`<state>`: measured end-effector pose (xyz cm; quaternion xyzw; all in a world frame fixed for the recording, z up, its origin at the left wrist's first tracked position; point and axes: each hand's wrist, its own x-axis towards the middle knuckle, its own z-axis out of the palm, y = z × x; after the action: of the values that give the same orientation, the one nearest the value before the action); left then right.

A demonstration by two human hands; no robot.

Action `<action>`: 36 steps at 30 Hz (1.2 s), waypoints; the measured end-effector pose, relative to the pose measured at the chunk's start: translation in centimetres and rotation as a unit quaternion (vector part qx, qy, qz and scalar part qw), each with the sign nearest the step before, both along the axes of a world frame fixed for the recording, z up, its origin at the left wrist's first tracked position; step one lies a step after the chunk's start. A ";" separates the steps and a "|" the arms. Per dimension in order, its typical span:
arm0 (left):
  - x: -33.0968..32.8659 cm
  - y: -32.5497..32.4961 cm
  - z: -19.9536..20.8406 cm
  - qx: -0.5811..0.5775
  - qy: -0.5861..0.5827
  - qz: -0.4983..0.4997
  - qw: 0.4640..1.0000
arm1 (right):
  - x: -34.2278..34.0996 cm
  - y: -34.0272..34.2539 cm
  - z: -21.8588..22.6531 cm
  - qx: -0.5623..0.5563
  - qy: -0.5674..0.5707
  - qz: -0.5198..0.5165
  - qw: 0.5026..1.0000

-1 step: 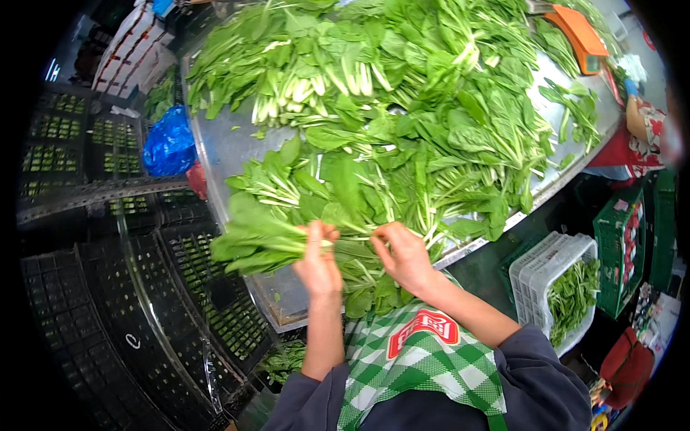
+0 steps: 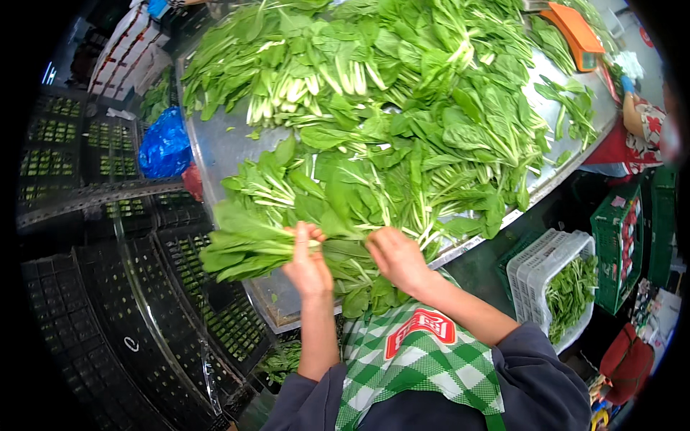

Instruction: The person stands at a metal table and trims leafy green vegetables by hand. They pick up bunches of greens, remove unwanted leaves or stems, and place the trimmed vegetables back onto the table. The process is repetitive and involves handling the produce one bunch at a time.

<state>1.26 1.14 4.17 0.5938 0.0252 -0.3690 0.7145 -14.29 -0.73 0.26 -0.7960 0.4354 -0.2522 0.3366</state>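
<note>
In my left hand is a bunch of leafy greens, gripped near the stem ends with its leaves spreading left over the table's near edge. My right hand is just to the right, its fingers curled and pressed together beside loose leaves; what is between the fingertips is hidden. A blurred leaf stands between and beyond the two hands. Under and past them, a big heap of the same pale-stemmed greens covers much of the metal table.
Black slatted crates stand at the left, near a blue plastic bag. On the right are a white crate of greens and a green crate. An orange device sits at the far right corner, near another person's arm.
My left hand has shifted slightly left with the bunch, widening the gap between my hands. My right hand has barely moved.
</note>
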 end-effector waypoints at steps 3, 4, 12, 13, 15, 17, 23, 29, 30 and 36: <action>1.2 -0.1 0.0 -0.052 -0.022 -0.036 0.998 | -1.2 1.4 -1.1 -0.004 0.072 0.068 0.995; 0.8 -0.4 0.0 -0.052 -0.003 -0.048 0.998 | -1.8 1.4 -0.8 -0.012 0.033 0.040 0.999; 0.6 -0.5 -0.5 -0.050 0.080 -0.055 0.994 | -6.4 -2.8 -0.4 -0.005 0.067 -0.170 0.983; 0.9 -0.6 -0.5 -0.057 0.075 -0.049 0.994 | -5.6 -2.6 0.0 -0.008 0.050 -0.125 0.991; 1.5 -0.9 -0.4 -0.067 0.066 -0.043 0.995 | -3.0 -1.5 0.9 -0.012 0.016 -0.043 0.999; 2.5 -0.7 0.1 -0.071 0.055 -0.014 0.996 | -0.6 -0.3 1.0 -0.062 0.107 0.061 0.990; 7.0 1.6 1.9 -0.105 -0.012 0.064 0.992 | -1.6 -1.0 0.0 0.083 0.021 0.078 0.993; 10.4 5.5 2.3 -0.117 -0.008 0.159 0.980 | 0.5 -4.4 3.7 0.451 -0.202 -0.010 0.869; 10.5 6.0 2.4 -0.112 -0.005 0.164 0.980 | 2.1 -4.9 4.8 0.442 -0.209 -0.023 0.872; 10.1 8.0 3.6 -0.116 -0.010 0.149 0.982 | 14.1 -6.2 2.3 0.232 -0.061 0.000 0.971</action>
<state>11.31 9.12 7.75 0.5000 0.0637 -0.2527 0.8259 -0.23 -6.98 2.53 -0.6793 0.4607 -0.1918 0.5380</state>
